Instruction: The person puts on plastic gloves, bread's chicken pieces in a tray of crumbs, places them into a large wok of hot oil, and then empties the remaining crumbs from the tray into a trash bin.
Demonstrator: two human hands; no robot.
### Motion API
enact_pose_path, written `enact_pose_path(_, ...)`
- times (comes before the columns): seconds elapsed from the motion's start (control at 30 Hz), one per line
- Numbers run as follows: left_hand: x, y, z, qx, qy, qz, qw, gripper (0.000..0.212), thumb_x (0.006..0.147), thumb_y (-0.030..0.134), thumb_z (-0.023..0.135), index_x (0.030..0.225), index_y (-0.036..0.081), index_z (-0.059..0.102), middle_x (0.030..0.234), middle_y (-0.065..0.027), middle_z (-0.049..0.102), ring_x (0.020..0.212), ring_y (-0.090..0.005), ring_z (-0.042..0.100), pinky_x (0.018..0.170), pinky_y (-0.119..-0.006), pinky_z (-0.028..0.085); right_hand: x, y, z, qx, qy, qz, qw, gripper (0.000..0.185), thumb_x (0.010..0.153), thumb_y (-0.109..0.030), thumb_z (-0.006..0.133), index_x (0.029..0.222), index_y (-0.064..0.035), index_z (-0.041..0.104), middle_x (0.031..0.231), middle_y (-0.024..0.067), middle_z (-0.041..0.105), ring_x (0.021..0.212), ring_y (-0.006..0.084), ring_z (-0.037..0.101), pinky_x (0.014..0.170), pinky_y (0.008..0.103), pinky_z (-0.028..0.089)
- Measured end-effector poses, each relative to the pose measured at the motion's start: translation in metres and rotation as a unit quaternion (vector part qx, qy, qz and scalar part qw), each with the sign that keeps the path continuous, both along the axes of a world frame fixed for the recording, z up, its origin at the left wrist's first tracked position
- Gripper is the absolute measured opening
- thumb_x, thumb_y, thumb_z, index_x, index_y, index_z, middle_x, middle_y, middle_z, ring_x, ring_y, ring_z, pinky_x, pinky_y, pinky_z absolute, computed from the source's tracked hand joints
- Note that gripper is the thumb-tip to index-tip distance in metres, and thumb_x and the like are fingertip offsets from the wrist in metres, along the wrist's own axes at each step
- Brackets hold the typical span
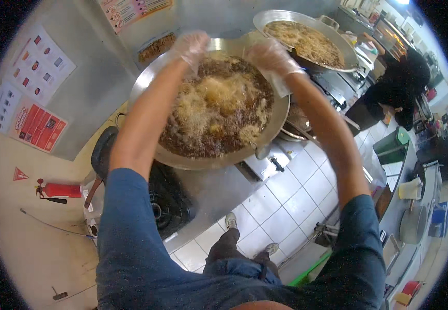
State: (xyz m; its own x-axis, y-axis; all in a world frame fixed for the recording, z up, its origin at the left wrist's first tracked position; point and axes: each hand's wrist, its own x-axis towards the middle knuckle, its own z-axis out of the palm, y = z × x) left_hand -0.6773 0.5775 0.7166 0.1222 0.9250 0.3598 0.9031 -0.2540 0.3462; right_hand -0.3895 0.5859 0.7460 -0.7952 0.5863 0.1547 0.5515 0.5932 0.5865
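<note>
A large metal wok (208, 162) stands before me, filled with bubbling dark frying oil (216, 108) in which pale pieces of food float. My left hand (193, 46), in a clear plastic glove, is over the wok's far left rim; its fingers are blurred, and whether it holds anything cannot be told. My right hand (270, 58), gloved the same way, is over the far right rim, beside a pale flat item that hangs near the wrist. Its fingers are blurred too. A metal utensil (262, 151) rests at the wok's near right rim.
A second wok (286, 16) of bubbling oil stands at the back right. Beyond it a co-worker in dark clothing (398, 81) bends over. A black gas burner (166, 197) and a dark pan (104, 151) are at the left. A fire extinguisher (61, 190) hangs on the wall.
</note>
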Motion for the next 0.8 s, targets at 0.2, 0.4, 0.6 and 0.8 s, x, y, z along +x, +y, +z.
enact_pose_path(0.2,0.133,-0.037,0.179,0.128,0.125,-0.039,0.983,0.024,0.089,0.020,0.070,0.105,0.004,0.073,0.095,-0.0163,0.073,0.085,-0.0283,0.070,0.078,-0.043,0.058,0.210,-0.178,0.105,-0.193,0.462,-0.038,0.865,0.039,0.096,-0.027,0.069,0.133,-0.0127,0.067,0.115,0.0066,0.076,0.103,0.0181,0.073,0.093,0.0339,0.057)
enact_pose_path(0.4,0.418,-0.181,0.302,0.232,0.053,-0.289,0.927,0.033,0.087,0.020,0.072,0.115,0.001,0.070,0.093,-0.0132,0.073,0.080,-0.0225,0.068,0.071,-0.036,0.058,0.380,-0.431,-0.045,-0.220,0.763,-0.212,0.570,0.035,0.098,-0.022,0.072,0.130,-0.0076,0.068,0.092,-0.0009,0.067,0.076,0.0071,0.057,0.069,0.0250,0.050)
enact_pose_path(0.6,0.748,-0.306,0.253,0.155,0.029,-0.570,0.806,0.028,0.093,0.026,0.069,0.111,0.005,0.074,0.096,-0.0098,0.075,0.084,-0.0184,0.068,0.076,-0.035,0.057,0.455,-0.695,-0.188,-0.177,0.690,-0.572,0.407,0.049,0.087,-0.037,0.075,0.131,-0.0141,0.069,0.102,0.0141,0.078,0.096,0.0308,0.074,0.092,0.0421,0.056)
enact_pose_path(0.8,1.011,-0.590,0.076,-0.044,0.074,-0.780,0.620,0.034,0.096,0.036,0.070,0.116,0.009,0.076,0.102,-0.0070,0.076,0.089,-0.0144,0.068,0.081,-0.033,0.055,0.556,-0.921,-0.241,0.043,0.644,-0.727,0.233,0.045,0.086,-0.036,0.073,0.124,-0.0117,0.072,0.093,0.0133,0.078,0.088,0.0293,0.074,0.085,0.0414,0.057)
